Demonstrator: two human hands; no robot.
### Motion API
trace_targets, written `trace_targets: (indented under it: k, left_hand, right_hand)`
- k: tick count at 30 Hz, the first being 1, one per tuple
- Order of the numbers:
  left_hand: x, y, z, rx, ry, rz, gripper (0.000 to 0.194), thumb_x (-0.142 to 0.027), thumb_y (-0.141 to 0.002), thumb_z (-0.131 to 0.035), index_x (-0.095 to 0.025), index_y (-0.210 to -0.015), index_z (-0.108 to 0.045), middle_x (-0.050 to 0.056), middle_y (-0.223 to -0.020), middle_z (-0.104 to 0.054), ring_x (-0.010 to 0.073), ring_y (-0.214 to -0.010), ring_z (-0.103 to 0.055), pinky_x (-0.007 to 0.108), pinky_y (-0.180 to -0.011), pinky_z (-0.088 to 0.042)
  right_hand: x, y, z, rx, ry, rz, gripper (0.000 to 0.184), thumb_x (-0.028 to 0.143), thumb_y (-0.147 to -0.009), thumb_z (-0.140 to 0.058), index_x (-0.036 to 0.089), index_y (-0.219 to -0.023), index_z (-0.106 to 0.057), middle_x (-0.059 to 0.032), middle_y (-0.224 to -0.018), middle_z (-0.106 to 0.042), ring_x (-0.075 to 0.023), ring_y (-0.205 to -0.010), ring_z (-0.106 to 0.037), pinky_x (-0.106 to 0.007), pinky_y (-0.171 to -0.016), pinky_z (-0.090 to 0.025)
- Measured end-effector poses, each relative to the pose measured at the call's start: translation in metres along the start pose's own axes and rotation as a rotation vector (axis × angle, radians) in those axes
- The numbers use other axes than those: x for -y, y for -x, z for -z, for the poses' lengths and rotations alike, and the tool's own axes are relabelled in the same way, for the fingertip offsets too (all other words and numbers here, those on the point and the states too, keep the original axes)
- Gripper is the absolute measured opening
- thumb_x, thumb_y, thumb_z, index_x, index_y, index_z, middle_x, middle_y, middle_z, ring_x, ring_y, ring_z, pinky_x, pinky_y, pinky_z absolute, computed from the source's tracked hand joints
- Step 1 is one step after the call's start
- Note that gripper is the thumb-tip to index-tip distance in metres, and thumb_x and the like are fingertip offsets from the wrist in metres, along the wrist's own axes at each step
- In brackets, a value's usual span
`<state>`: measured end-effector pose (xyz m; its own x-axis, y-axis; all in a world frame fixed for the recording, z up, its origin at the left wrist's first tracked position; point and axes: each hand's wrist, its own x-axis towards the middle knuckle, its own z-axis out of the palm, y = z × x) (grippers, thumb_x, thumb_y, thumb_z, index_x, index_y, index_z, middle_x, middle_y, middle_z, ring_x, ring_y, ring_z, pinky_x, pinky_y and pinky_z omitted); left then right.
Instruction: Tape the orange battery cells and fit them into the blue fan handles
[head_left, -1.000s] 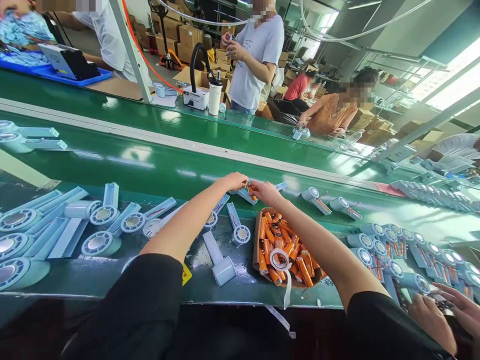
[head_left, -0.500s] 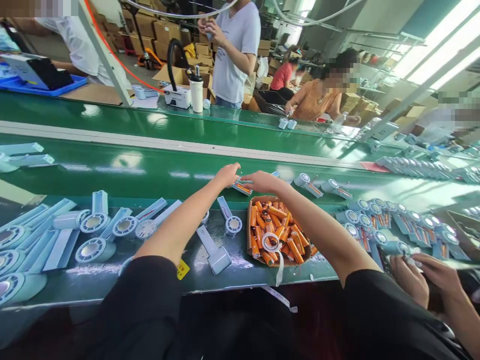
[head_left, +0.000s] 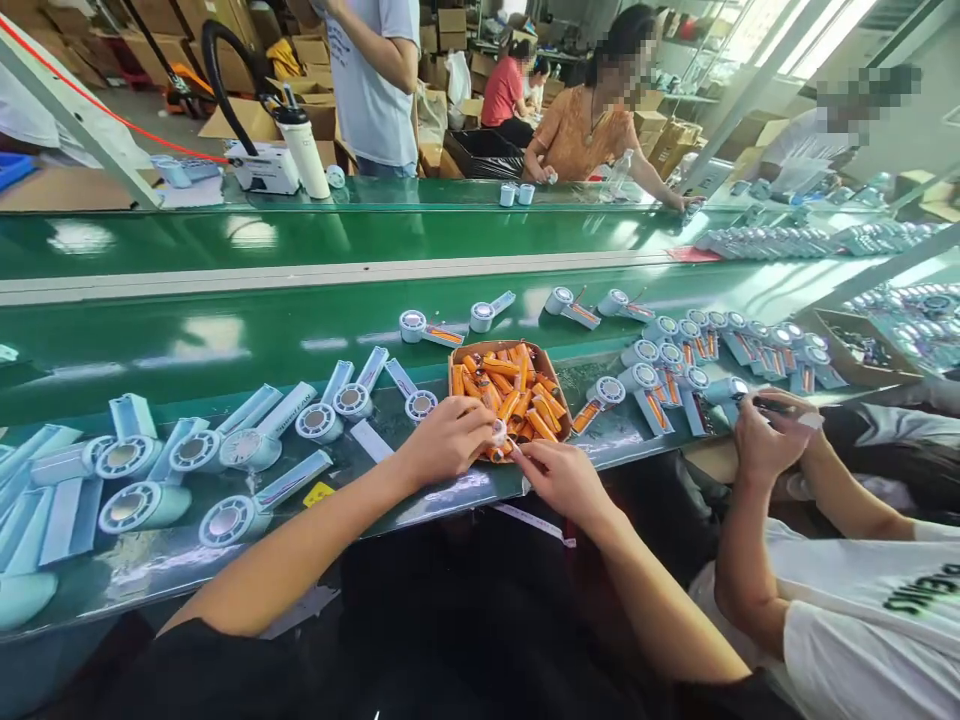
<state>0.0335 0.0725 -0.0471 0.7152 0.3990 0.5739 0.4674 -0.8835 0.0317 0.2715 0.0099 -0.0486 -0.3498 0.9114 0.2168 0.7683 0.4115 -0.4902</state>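
Note:
My left hand [head_left: 452, 440] is closed around a roll of white tape [head_left: 499, 432], most of it covered by the fingers. Just right of it, my right hand [head_left: 562, 482] pinches at the tape, thumb and finger together; the strip itself barely shows. Both hands are over the near edge of a cardboard box [head_left: 456, 372] filled with orange wrapped battery cells [head_left: 517, 385]. Left of the box lie light blue handheld fan bodies [head_left: 421, 404], one partly behind my left hand. A fan body with an orange cell in its handle [head_left: 442, 335] lies beyond the box.
Several more blue fan bodies [head_left: 146, 507] crowd the bench on the left. Rows of fans with orange cells [head_left: 667, 385] lie at right, by a co-worker's hands [head_left: 772, 435]. A green conveyor belt [head_left: 300, 330] runs behind. Other people stand or sit across it.
Both hands have come back from the belt to the box, and the tape roll that lay on the cells is now in my left hand. The view has turned right.

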Motion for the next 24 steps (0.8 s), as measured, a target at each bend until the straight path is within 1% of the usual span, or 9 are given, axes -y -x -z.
trace_targets:
  k: [3,5,9,11,13,15,18,21,24]
  left_hand:
    - [-0.009,0.011,0.024,-0.084,-0.034,-0.095,0.020,-0.028,-0.108,-0.054,-0.020,-0.110,-0.073,0.005,-0.114,-0.079,0.0238,-0.123,-0.062,0.044,-0.112,-0.050]
    - [-0.016,0.025,0.040,-0.059,-0.088,-0.101,0.021,-0.036,-0.108,-0.056,-0.023,-0.106,-0.072,0.004,-0.113,-0.079,0.0241,-0.123,-0.062,0.047,-0.116,-0.047]
    - [-0.026,0.056,0.057,-0.019,-0.248,0.054,0.014,-0.032,-0.099,-0.071,-0.028,-0.112,-0.074,0.001,-0.108,-0.081,0.0237,-0.108,-0.065,0.047,-0.110,-0.050]
    - [-0.029,0.067,0.060,-0.003,-0.275,0.178,0.024,-0.022,-0.096,-0.073,-0.031,-0.118,-0.075,0.002,-0.110,-0.081,0.0248,-0.106,-0.064,0.047,-0.102,-0.053]
    - [-0.031,0.071,0.061,0.013,-0.255,0.281,0.028,-0.017,-0.095,-0.070,-0.030,-0.120,-0.076,0.004,-0.116,-0.080,0.0256,-0.104,-0.065,0.045,-0.093,-0.055]
    - [-0.033,0.069,0.061,0.013,-0.206,0.327,0.029,-0.012,-0.097,-0.063,-0.027,-0.120,-0.076,0.006,-0.118,-0.079,0.0233,-0.098,-0.066,0.041,-0.087,-0.057]
    - [-0.036,0.062,0.062,-0.017,-0.133,0.289,0.032,-0.009,-0.102,-0.053,-0.022,-0.121,-0.074,0.008,-0.118,-0.077,0.0189,-0.097,-0.071,0.033,-0.087,-0.060]
    - [-0.039,0.059,0.066,-0.028,-0.126,0.233,0.029,-0.014,-0.105,-0.054,-0.020,-0.126,-0.072,0.009,-0.115,-0.076,0.0190,-0.104,-0.073,0.030,-0.089,-0.061]
    - [-0.041,0.059,0.073,0.010,-0.180,0.146,0.027,-0.010,-0.104,-0.054,-0.018,-0.122,-0.073,0.009,-0.113,-0.077,0.0201,-0.102,-0.073,0.032,-0.088,-0.062]
  right_hand:
    - [0.013,0.005,0.022,-0.067,-0.159,0.146,0.040,0.042,-0.110,-0.051,0.022,-0.094,-0.081,-0.0061,-0.076,-0.076,-0.0172,-0.066,-0.068,-0.028,-0.066,-0.051]
    - [0.023,0.011,0.037,-0.001,-0.193,0.256,0.039,0.040,-0.109,-0.052,0.023,-0.089,-0.081,-0.0051,-0.068,-0.071,-0.0172,-0.062,-0.064,-0.029,-0.062,-0.049]
    - [0.033,0.008,0.055,0.487,-0.258,0.461,0.035,0.036,-0.106,-0.059,0.025,-0.082,-0.081,-0.0022,-0.068,-0.073,-0.0152,-0.061,-0.064,-0.028,-0.060,-0.046]
    - [0.029,-0.013,0.056,0.650,-0.304,0.440,0.026,0.039,-0.103,-0.066,0.025,-0.090,-0.084,-0.0012,-0.079,-0.080,-0.0149,-0.068,-0.070,-0.025,-0.066,-0.050]
    - [0.020,-0.049,0.052,0.489,-0.246,0.279,0.023,0.040,-0.102,-0.067,0.025,-0.101,-0.085,-0.0039,-0.097,-0.084,-0.0189,-0.086,-0.077,-0.027,-0.080,-0.056]
    - [0.010,-0.091,0.045,0.177,-0.081,0.068,0.027,0.033,-0.103,-0.064,0.023,-0.120,-0.082,-0.0099,-0.123,-0.081,-0.0261,-0.113,-0.075,-0.036,-0.102,-0.055]
    - [-0.002,-0.140,0.034,0.105,0.087,-0.042,0.041,0.019,-0.099,-0.064,0.020,-0.139,-0.073,-0.0142,-0.141,-0.074,-0.0317,-0.133,-0.067,-0.046,-0.117,-0.048]
    - [-0.004,-0.145,0.027,0.086,0.007,-0.052,0.039,0.017,-0.099,-0.061,0.020,-0.136,-0.075,-0.0119,-0.137,-0.076,-0.0306,-0.129,-0.070,-0.046,-0.116,-0.051]
    - [0.001,-0.111,0.026,-0.052,-0.366,-0.110,0.035,0.030,-0.096,-0.069,0.022,-0.129,-0.079,-0.0083,-0.127,-0.081,-0.0291,-0.118,-0.076,-0.046,-0.108,-0.059]
